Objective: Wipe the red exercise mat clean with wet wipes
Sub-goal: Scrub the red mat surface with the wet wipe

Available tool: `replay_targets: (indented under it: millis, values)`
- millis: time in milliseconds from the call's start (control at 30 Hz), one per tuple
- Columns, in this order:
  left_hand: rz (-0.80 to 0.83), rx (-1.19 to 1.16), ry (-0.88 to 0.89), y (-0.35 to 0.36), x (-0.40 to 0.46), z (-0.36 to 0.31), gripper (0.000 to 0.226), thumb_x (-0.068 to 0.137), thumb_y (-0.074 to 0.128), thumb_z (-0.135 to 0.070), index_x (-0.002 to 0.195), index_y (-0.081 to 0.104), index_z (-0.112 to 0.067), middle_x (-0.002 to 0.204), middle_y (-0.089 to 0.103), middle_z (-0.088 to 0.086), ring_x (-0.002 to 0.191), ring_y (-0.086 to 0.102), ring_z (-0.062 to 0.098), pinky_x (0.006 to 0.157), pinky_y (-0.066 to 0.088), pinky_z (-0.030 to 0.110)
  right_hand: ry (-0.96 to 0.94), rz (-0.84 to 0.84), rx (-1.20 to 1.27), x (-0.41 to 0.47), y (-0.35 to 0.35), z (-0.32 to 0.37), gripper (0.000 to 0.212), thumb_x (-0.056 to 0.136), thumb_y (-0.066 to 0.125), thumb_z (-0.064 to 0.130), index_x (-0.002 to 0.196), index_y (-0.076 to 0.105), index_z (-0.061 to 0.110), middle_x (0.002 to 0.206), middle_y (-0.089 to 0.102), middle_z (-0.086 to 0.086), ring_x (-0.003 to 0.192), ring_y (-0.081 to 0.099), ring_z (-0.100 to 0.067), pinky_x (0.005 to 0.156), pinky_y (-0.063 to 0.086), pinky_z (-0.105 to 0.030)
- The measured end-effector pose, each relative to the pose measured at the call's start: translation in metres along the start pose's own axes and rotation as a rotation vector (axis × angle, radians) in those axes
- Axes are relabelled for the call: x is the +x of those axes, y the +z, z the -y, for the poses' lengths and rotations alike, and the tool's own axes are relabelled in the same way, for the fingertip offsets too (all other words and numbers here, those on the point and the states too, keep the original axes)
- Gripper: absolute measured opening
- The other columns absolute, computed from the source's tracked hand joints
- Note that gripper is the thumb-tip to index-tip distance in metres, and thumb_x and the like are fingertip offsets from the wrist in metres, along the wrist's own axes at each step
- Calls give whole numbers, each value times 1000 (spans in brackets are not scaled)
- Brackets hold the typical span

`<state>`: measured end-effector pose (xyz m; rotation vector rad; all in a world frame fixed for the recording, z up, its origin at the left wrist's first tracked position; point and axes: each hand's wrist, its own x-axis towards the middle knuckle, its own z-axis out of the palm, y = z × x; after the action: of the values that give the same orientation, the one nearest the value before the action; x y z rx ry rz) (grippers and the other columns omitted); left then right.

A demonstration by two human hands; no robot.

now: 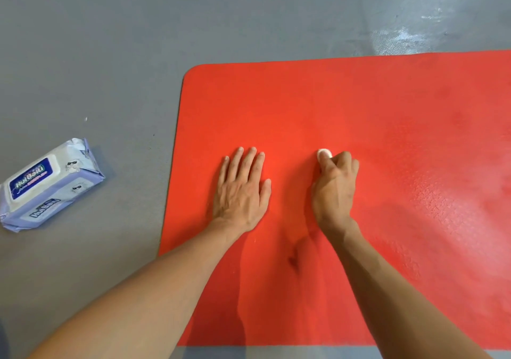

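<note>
The red exercise mat [387, 109] lies flat on the grey floor and fills the right side of the view. My left hand [242, 190] presses flat on the mat near its left end, fingers straight. Just to its right, my right hand [336, 187] grips a small balled-up white wet wipe [324, 153] against the mat; only the wipe's tip shows past my fingers. The mat's right part looks shiny.
A blue and white pack of wet wipes [47, 186] lies on the grey floor [96, 54] left of the mat, its lid shut. A pale scuffed patch [409, 35] marks the floor beyond the mat's far edge.
</note>
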<state>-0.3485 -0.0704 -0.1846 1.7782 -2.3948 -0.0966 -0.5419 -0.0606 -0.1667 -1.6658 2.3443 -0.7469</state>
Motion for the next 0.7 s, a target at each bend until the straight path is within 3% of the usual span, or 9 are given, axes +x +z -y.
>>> replay_targets:
  millis: [133,200,267,367,467,600,700]
  values:
    - [17,1,-1,-4,0,-1,64,104,32,-46,160,40,-17,167,36,3,158,23,27,127,20,52,-232,165,127,-41,5,35,44,95,33,21,125,64,15,98,47,1,91,35,-18,75,42,-30]
    - [29,2,-5,-5,0,-1,64,104,31,-46,160,39,-17,168,34,3,159,22,27,127,20,52,-386,233,147,-42,1,32,41,99,36,26,125,66,15,96,49,1,90,36,-16,74,42,-29]
    - [28,17,-13,-5,1,-1,64,103,34,-46,160,40,-17,168,35,2,159,22,26,127,20,52,-458,195,113,-20,-3,14,31,101,46,21,121,68,15,93,49,0,88,39,-19,74,42,-31]
    - [35,34,-19,-5,2,-2,64,103,35,-46,160,40,-18,167,36,1,158,22,26,127,20,51,-175,35,57,24,-3,-12,31,89,59,-3,111,70,16,90,47,-4,89,41,-26,75,44,-42]
    - [42,43,-18,-5,2,-2,64,103,34,-46,161,38,-18,167,35,1,159,21,26,127,19,51,5,-27,25,26,7,2,39,85,52,-7,112,68,16,93,48,-7,90,41,-29,78,46,-49]
    - [41,31,-12,-4,1,-2,64,104,31,-48,160,40,-17,167,36,3,158,22,27,127,20,52,-299,156,129,-24,13,37,35,93,42,14,120,65,15,96,48,0,91,38,-21,77,42,-32]
    - [35,32,-11,-4,2,-1,65,103,32,-47,160,40,-17,167,36,2,158,23,27,127,21,52,-482,223,113,-18,6,25,35,99,42,25,121,67,15,95,50,0,89,43,-23,73,48,-38]
